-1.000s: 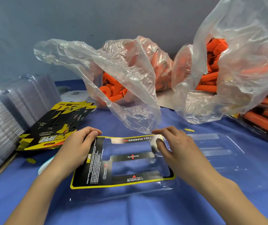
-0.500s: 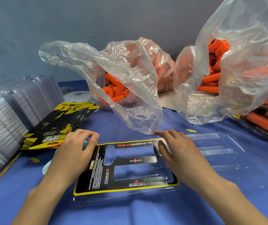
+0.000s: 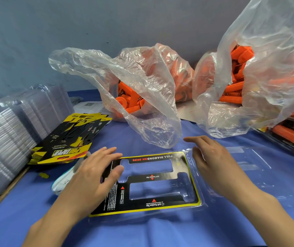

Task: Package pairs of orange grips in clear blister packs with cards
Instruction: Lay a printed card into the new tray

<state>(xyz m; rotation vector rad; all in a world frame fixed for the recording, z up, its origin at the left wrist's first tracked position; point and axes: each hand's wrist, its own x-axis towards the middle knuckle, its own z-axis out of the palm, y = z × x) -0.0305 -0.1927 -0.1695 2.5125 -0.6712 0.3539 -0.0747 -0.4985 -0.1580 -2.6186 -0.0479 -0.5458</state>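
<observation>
The left hand (image 3: 96, 177) lay flat, fingers straight, on the left edge of the black-and-yellow cut-out card (image 3: 151, 204), which sat in the clear plastic blister pack (image 3: 246, 164). The right hand (image 3: 214, 163) was loosely spread at the pack's right edge and gripped nothing; whether it touched the pack was unclear.

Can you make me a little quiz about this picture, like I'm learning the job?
1. How many plastic bags hold orange grips?
2. True or false: grips already fill the windows of the card in the blister pack.
3. What does the left hand rest on? A. the card B. a bag C. a grip
Key: 1. Two. 2. False, the windows are empty. 3. A.
</observation>
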